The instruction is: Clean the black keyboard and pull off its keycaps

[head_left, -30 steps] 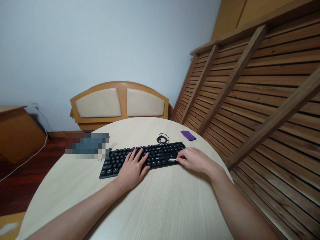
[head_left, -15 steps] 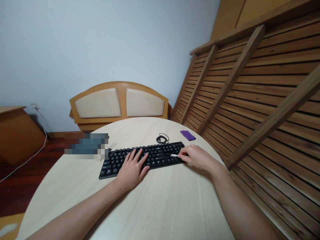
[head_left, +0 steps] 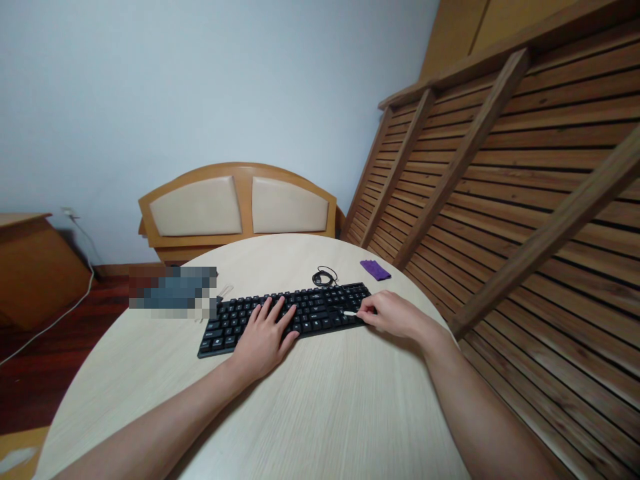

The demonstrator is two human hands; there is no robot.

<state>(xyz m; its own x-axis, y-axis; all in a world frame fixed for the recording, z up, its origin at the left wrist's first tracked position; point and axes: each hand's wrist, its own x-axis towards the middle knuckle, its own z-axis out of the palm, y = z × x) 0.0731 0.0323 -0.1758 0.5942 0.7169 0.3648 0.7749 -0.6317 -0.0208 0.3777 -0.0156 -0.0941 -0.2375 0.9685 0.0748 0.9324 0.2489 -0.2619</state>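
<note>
A black keyboard [head_left: 313, 321] lies slightly aslant on the round pale table [head_left: 320, 413]. My left hand [head_left: 265, 333] rests over its left-middle keys, fingers spread and holding nothing. At the keyboard's right part, my right hand [head_left: 383, 311] pinches a slim white stick [head_left: 349, 313] between thumb and fingers. The stick's end points left, low over or touching the keys near the arrow block; contact cannot be made out. Its other end is hidden in my fingers. Behind the keyboard sits its coiled black cable [head_left: 324, 276].
A folded purple cloth [head_left: 376, 270] lies at the back right. On the left is a blurred-out dark item [head_left: 175, 288], with a binder clip [head_left: 223, 293] beside it. A slatted wooden frame [head_left: 500, 187] leans along the right, and a headboard [head_left: 243, 200] stands behind the table.
The white stick has shifted very slightly, its tip now angled a little differently over the keys. My left hand and the keyboard stay in place.
</note>
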